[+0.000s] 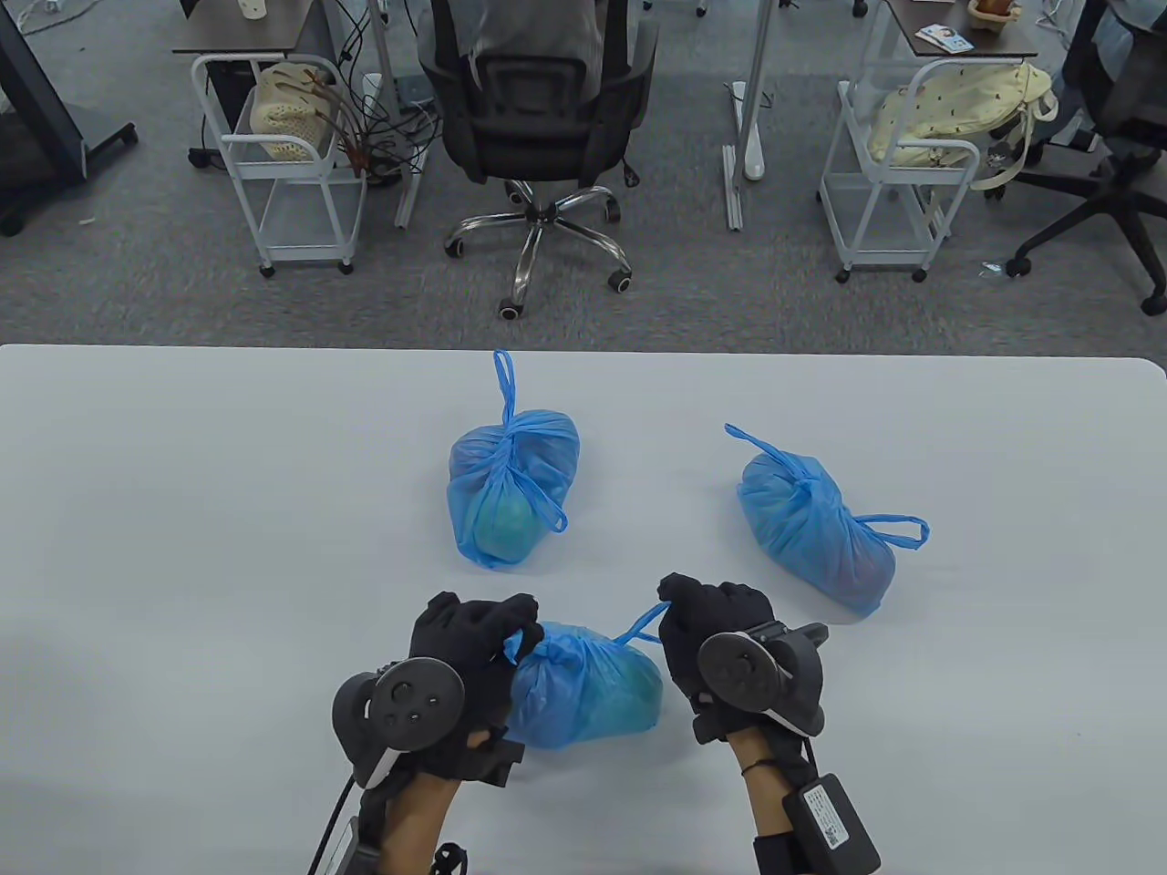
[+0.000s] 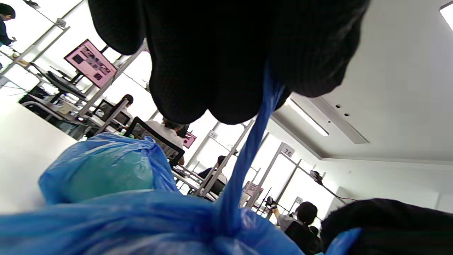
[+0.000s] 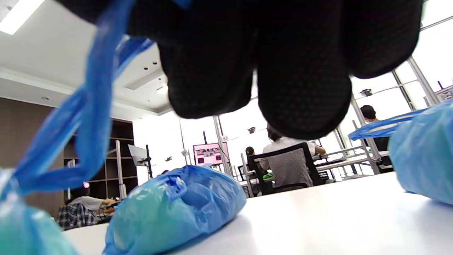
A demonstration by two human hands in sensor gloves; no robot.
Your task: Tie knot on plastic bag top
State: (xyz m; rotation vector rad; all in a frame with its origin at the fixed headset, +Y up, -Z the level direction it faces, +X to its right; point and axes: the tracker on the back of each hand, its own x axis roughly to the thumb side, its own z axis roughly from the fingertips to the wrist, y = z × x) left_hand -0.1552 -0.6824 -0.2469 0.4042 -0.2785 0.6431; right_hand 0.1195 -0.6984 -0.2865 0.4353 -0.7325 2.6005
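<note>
An office of chairs and carts lies beyond the white tabletop (image 1: 182, 474). Near its front edge, a crinkled blue plastic bag (image 1: 588, 688) sits between the hands. The left hand (image 1: 474, 652) pinches one thin handle strip; the right hand (image 1: 716, 629) pinches the other (image 1: 643, 627). The knot is hard to make out. Two tied bags (image 1: 511, 492) (image 1: 816, 533) rest farther back.

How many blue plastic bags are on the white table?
3: one between the left hand and right hand, near bag; middle bag at centre; far-right bag.
</note>
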